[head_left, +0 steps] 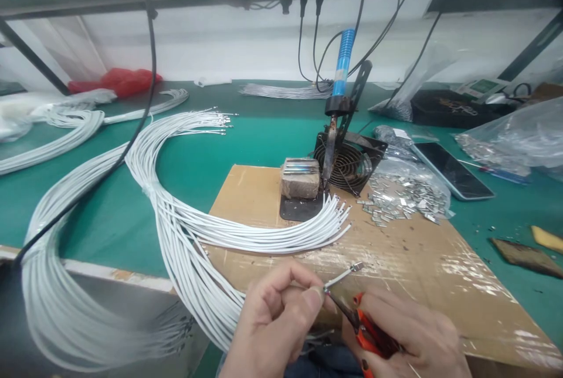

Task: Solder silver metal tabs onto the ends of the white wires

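My left hand (pixel 285 313) is closed, thumb against forefinger, on a white cable (pixel 338 277). A short length of it sticks out past the fingers and ends in a small metal connector (pixel 357 267). My right hand (pixel 409 331) is wrapped round orange-handled pliers (pixel 367 331), whose dark jaws reach to the left fingertips. Whether the jaws are closed on the cable I cannot make out. A thick bundle of white cables (pixel 272 237) curves over the cardboard (pixel 396 272) just beyond both hands.
Behind the bundle, a blue-handled soldering iron (pixel 342 70) stands upright beside a block (pixel 300 178) and a small fan (pixel 349 164). Loose metal connectors (pixel 409 196) spill from a plastic bag. A phone (pixel 453 169) lies to the right. A black cord (pixel 152 67) hangs across the left.
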`<control>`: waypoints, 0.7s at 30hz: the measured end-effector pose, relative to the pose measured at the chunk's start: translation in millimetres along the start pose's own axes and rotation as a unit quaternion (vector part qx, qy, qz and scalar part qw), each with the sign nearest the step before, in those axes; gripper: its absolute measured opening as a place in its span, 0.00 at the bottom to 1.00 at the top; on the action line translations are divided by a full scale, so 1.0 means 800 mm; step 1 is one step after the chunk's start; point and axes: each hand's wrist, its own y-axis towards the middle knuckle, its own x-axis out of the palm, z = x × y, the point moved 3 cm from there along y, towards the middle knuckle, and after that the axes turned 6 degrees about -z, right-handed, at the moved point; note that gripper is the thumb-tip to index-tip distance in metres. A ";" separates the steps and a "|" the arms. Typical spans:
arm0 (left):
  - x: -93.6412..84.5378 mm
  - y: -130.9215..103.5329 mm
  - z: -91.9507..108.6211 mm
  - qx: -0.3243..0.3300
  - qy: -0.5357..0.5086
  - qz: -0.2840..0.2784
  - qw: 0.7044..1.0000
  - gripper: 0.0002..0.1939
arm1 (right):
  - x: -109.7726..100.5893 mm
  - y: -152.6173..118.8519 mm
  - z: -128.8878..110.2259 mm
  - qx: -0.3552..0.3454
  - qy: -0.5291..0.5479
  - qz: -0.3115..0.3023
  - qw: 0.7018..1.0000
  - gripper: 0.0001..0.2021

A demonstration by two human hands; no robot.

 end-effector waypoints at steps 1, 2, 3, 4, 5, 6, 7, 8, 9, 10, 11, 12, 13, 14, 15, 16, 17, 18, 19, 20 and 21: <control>0.000 0.000 0.000 -0.001 0.000 -0.002 1.000 0.21 | 0.000 0.000 0.000 -0.004 0.000 0.001 1.000 0.15; -0.001 0.000 0.000 -0.002 0.000 -0.004 1.000 0.21 | 0.000 0.000 0.000 -0.005 -0.001 0.001 1.000 0.14; -0.001 -0.001 -0.001 -0.003 -0.001 -0.006 1.000 0.20 | -0.001 0.000 0.000 -0.007 -0.001 0.003 1.000 0.15; -0.001 -0.001 -0.001 -0.003 -0.004 -0.009 1.000 0.20 | -0.001 -0.001 0.000 -0.007 -0.002 0.003 1.000 0.15; -0.002 0.000 -0.001 -0.003 -0.008 -0.013 1.000 0.20 | -0.002 -0.001 0.000 -0.006 -0.003 0.003 1.000 0.16; -0.002 0.000 -0.001 -0.005 -0.015 -0.017 1.000 0.19 | -0.002 -0.002 0.001 -0.005 -0.005 0.005 1.000 0.17; -0.002 0.000 -0.002 -0.008 -0.023 -0.020 1.000 0.18 | -0.002 -0.003 0.001 -0.005 -0.007 0.006 1.000 0.17; -0.002 0.000 -0.002 -0.012 -0.031 -0.023 0.999 0.18 | -0.002 -0.005 0.002 -0.005 -0.008 0.006 1.000 0.17; -0.002 0.001 -0.002 -0.018 -0.038 -0.027 0.999 0.17 | -0.002 -0.006 0.002 -0.008 -0.008 0.007 1.000 0.17; -0.002 0.001 -0.001 -0.023 -0.043 -0.030 0.998 0.16 | -0.002 -0.008 0.002 -0.011 -0.007 0.006 1.000 0.16; -0.002 0.001 -0.001 -0.028 -0.046 -0.032 0.998 0.16 | -0.001 -0.009 0.003 -0.014 -0.006 0.006 1.000 0.16; -0.002 0.001 -0.001 -0.030 -0.047 -0.032 0.998 0.16 | 0.000 -0.010 0.003 -0.015 -0.005 0.005 1.000 0.16; -0.002 0.001 0.000 -0.032 -0.047 -0.031 0.998 0.16 | 0.001 -0.010 0.003 -0.016 -0.005 0.006 1.000 0.16; -0.002 0.001 0.000 -0.033 -0.047 -0.029 0.998 0.16 | 0.002 -0.010 0.003 -0.015 -0.005 0.007 1.000 0.16; -0.003 0.000 0.000 -0.032 -0.048 -0.028 0.998 0.17 | 0.002 -0.010 0.003 -0.012 -0.005 0.007 1.000 0.17; -0.003 0.000 0.000 -0.031 -0.048 -0.028 0.998 0.17 | 0.003 -0.009 0.003 -0.009 -0.005 0.006 1.000 0.17; -0.003 0.000 0.000 -0.030 -0.049 -0.030 0.998 0.17 | 0.003 -0.009 0.002 -0.008 -0.004 0.006 1.000 0.17; -0.004 0.000 0.000 -0.030 -0.051 -0.035 0.998 0.16 | 0.003 -0.008 0.002 -0.007 -0.002 0.005 1.000 0.16; -0.004 -0.001 0.000 -0.030 -0.052 -0.041 0.997 0.16 | 0.002 -0.007 0.002 -0.007 0.000 0.003 1.000 0.17; -0.004 -0.001 0.000 -0.029 -0.053 -0.047 0.997 0.16 | 0.002 -0.007 0.001 -0.008 0.001 0.002 1.000 0.17; -0.005 -0.001 0.000 -0.028 -0.051 -0.051 0.997 0.15 | 0.001 -0.007 0.001 -0.011 0.003 0.002 1.000 0.17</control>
